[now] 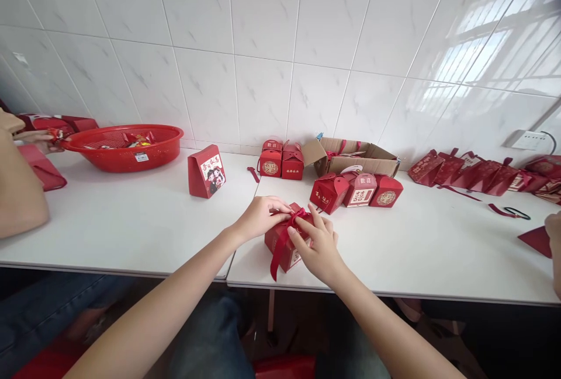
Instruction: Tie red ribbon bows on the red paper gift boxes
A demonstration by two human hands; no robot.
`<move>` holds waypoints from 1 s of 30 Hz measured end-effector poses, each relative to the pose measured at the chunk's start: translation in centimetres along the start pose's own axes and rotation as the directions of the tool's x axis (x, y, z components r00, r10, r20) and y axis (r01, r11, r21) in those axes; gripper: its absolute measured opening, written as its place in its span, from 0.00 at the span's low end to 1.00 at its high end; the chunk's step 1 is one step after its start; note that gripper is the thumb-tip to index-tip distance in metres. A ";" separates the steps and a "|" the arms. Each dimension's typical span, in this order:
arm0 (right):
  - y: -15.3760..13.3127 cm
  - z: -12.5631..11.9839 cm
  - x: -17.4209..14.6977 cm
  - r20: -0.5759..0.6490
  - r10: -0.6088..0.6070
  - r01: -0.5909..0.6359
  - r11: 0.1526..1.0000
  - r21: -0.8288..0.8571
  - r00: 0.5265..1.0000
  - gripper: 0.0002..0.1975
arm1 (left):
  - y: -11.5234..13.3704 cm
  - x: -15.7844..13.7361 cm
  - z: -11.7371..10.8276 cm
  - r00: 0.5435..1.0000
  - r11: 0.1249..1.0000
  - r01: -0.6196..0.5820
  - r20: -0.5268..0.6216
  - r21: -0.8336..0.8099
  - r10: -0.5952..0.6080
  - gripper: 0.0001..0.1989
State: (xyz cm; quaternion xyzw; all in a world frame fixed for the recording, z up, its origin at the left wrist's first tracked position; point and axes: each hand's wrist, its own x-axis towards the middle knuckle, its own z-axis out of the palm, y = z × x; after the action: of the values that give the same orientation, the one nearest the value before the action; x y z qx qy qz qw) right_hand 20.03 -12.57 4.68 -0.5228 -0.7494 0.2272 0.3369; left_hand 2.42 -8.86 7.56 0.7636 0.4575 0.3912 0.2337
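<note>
A small red gift box with a pale printed panel stands near the front table edge. A red ribbon is looped at its top, and one tail hangs down the front. My left hand comes in from the left, fingers closed on the ribbon at the top of the box. My right hand reaches from the right, with thumb and fingers at the same knot, closed on the ribbon. Its index finger is partly raised. The fingers hide part of the knot and the box's top.
Several finished-looking red boxes stand behind, before an open cardboard carton. A red plastic basket with wrapped items and an upright red box are left. Red bags line the right wall. Other people's arms show at both sides.
</note>
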 end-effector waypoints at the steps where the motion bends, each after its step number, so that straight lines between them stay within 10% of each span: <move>1: 0.0 -0.2 0.0 0.011 -0.017 0.017 0.999 -0.041 1.000 0.18 | -0.1 0.0 0.2 1.000 1.000 0.003 -0.008 0.001 -0.003 0.06; 14: 0.7 -0.5 4.1 0.108 -0.039 0.044 0.998 -0.051 0.993 0.25 | -2.8 2.9 0.3 0.995 0.999 -0.025 -0.101 0.021 0.027 0.08; 30: 2.2 -2.0 5.1 0.031 -0.361 0.359 0.909 -0.210 0.932 0.16 | -3.0 4.3 -0.8 0.993 0.996 -0.060 0.097 -0.059 0.065 0.10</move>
State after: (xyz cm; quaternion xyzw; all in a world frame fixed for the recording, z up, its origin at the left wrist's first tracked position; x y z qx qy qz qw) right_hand 21.73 -7.06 5.83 -0.4096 -0.8513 0.0779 0.3185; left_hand 1.37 -3.70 7.56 0.7891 0.4101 0.3729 0.2649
